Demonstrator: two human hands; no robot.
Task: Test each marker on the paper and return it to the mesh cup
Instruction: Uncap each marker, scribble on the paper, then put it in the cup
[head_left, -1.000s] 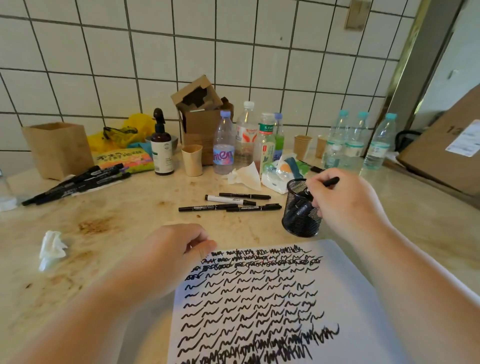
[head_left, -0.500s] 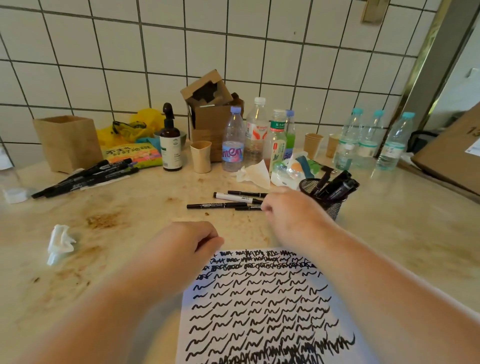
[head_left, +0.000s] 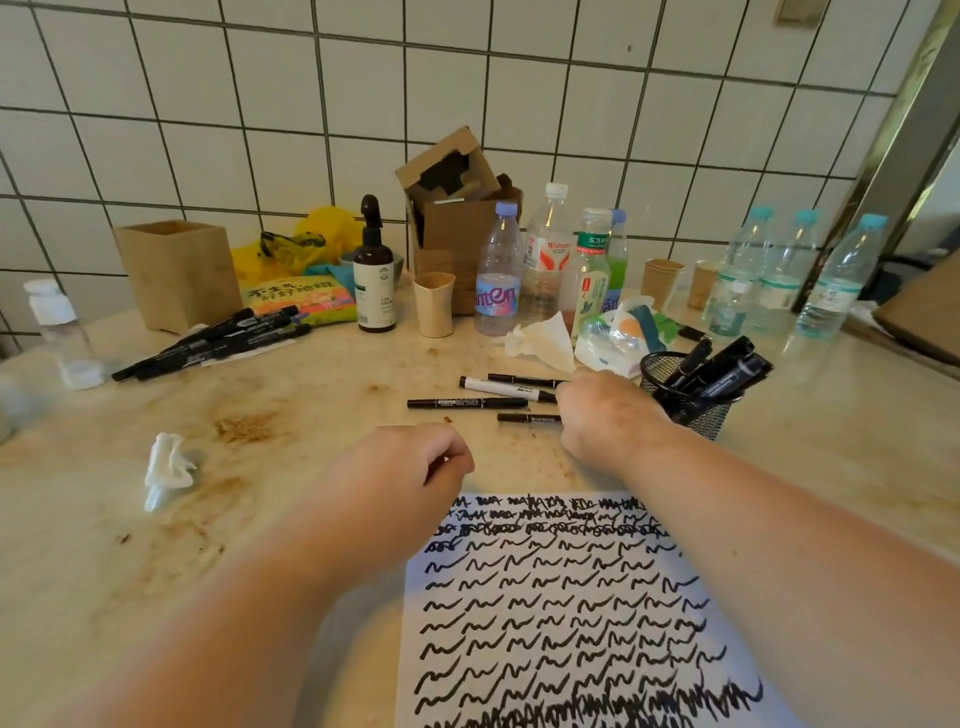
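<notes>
A white paper (head_left: 571, 613) covered in black squiggles lies in front of me. The black mesh cup (head_left: 693, 410) stands beyond its top right corner, with several black markers (head_left: 722, 371) leaning in it. More thin markers (head_left: 467, 402) lie loose on the counter left of the cup. My right hand (head_left: 605, 415) rests over their right ends, fingers curled down and hidden by its back; a short marker (head_left: 527, 417) runs under it. My left hand (head_left: 410, 467) is a curled fist by the paper's top left corner, holding nothing.
A pile of thick black markers (head_left: 218, 340) lies at the far left by a cardboard box (head_left: 176, 273). Several water bottles (head_left: 498, 275), paper cups (head_left: 434, 304), a brown spray bottle (head_left: 374, 280) and tissues (head_left: 543, 340) crowd the back. A crumpled tissue (head_left: 166, 467) lies at the left.
My right hand left a marker in the mesh cup, then crossed left and down onto the loose markers. My left hand stayed by the paper's corner.
</notes>
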